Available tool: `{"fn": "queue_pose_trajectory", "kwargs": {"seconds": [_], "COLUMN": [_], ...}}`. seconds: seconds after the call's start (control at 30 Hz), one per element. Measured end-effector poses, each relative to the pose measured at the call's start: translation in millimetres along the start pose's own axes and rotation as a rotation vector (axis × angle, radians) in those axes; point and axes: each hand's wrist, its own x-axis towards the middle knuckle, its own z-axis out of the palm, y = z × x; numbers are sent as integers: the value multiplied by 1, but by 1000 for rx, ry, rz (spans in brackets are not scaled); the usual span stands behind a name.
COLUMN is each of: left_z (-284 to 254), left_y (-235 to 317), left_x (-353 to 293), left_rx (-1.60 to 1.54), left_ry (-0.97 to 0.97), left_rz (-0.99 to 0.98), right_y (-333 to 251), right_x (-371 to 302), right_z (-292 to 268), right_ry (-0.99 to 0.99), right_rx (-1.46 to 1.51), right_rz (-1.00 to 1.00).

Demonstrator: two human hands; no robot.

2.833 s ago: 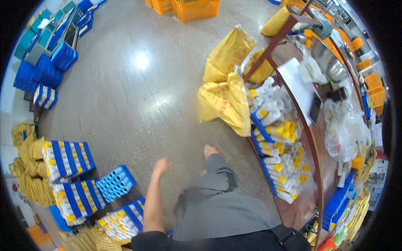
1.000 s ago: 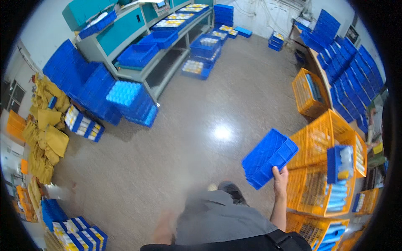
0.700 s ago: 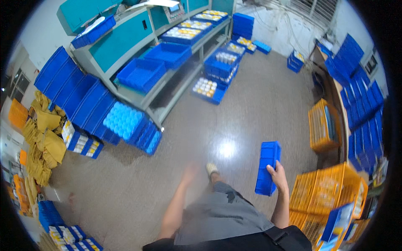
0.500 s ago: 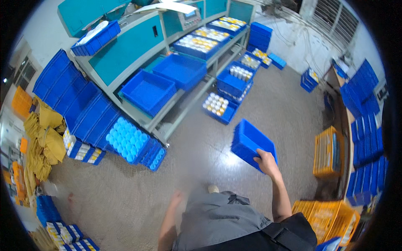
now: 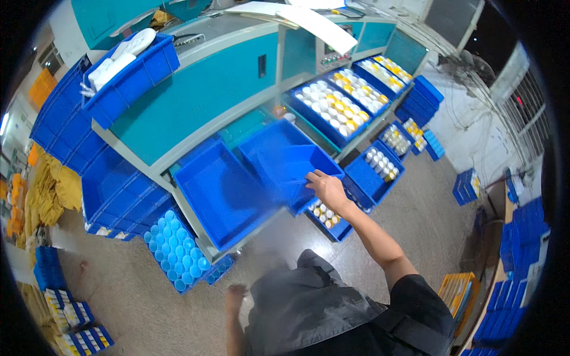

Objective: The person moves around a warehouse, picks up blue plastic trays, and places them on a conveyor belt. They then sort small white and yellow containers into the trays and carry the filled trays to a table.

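Observation:
My right hand [image 5: 325, 188] grips the near rim of an empty blue plastic bin [image 5: 300, 160], fingers hooked over its edge. That bin is over the machine's shelf and partly covers a second blue bin [image 5: 264, 139] lying there; whether the two touch I cannot tell. Left of them, a larger-looking empty blue bin [image 5: 222, 196] rests on the same shelf. Low beside my body hangs my left hand [image 5: 236, 292], dark and smeared, with its fingers unclear.
Bins of white and yellow cylinders [image 5: 335, 104] line the teal machine [image 5: 205, 92]. More bins stand on the floor [image 5: 374, 172]. Left are stacked blue bins [image 5: 119, 178] and light-blue cups [image 5: 175, 249]. A yellow crate [image 5: 457, 291] sits at right.
I have moved closer to the machine. My right hand has carried the blue bin from above the floor to over the shelf. My left hand stays low at my side.

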Motion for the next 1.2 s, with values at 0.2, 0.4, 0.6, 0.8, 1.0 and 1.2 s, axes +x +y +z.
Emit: {"fn": "queue_pose_trajectory", "kwargs": {"seconds": [0.2,0.4,0.6,0.8,1.0,1.2], "left_z": [201,319,333,344,346,336], "left_y": [259,296,291,301,319,340], "left_x": [153,238,217,222,221,241], "left_rx": [605,908,913,853,904,1031], "left_ry": [-27,-420,-655,-633,-553,-576], "left_rz": [900,470,252,368,315,230], "right_y": [70,114,144,170,176,189], "right_x": [194,331,380,400,442,403], "right_z": [85,154,218,284,326,279], "right_ry": [-100,-298,-358,-284,-459,-261], "right_rx": [-58,-52,-17,-103,112,240], "right_rz": [-151,-349,-417,-330,-109,-329]}}
